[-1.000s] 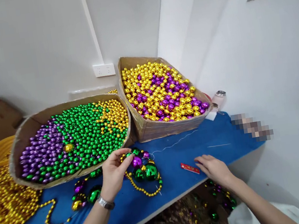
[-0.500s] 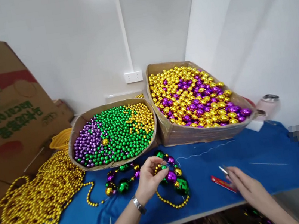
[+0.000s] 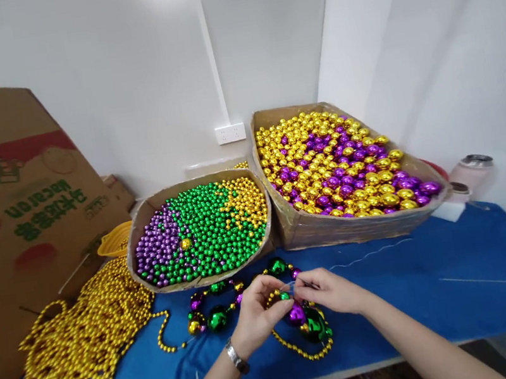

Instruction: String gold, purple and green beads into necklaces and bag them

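Observation:
My left hand [image 3: 255,314], with a wristwatch, pinches part of a bead necklace [image 3: 303,322] made of large green, purple and gold balls and a thin gold strand lying on the blue tablecloth [image 3: 395,301]. My right hand [image 3: 329,289] meets it, fingers pinched together at the same spot on the strand; something small and bluish shows between the fingertips. More of the string of big beads [image 3: 209,311] trails left of my hands.
Two cardboard trays stand behind: one with small purple, green and gold beads [image 3: 201,226], one with larger gold and purple balls [image 3: 336,167]. A heap of gold bead chains [image 3: 79,335] lies left, beside a big cardboard box [image 3: 12,215]. A wire [image 3: 369,254] lies on the cloth.
My right hand has left the red item at the table's front edge and come left to join my left hand at the necklace. The view shifted left earlier.

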Demonstrator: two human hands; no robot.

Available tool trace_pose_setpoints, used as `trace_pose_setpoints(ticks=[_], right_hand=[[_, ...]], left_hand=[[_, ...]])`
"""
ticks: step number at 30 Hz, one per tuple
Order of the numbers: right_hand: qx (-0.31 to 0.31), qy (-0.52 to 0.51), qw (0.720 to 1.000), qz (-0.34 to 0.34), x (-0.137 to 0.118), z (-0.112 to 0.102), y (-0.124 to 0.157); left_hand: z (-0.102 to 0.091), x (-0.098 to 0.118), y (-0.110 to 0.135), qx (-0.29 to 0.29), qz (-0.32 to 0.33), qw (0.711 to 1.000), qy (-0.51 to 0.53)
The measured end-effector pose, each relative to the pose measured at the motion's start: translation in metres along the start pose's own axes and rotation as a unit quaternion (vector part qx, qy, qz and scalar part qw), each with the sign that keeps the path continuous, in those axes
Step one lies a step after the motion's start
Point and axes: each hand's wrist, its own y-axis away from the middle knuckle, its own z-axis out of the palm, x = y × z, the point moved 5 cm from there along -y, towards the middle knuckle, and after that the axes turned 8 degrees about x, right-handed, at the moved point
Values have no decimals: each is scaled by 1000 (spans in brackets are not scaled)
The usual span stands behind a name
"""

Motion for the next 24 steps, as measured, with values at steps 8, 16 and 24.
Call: trace_pose_setpoints(ticks=[8, 16, 24], right_hand=[[69, 145, 987, -28, -6, -19, -20], [100, 165, 981, -19, -15, -20, 16], [99, 21, 994, 48, -4, 5, 25]], left_hand=[[2, 4, -1, -52, 29, 993, -100], [-7, 1, -2, -6, 52, 993, -105], [-3, 2, -1, -37, 58, 994, -80]])
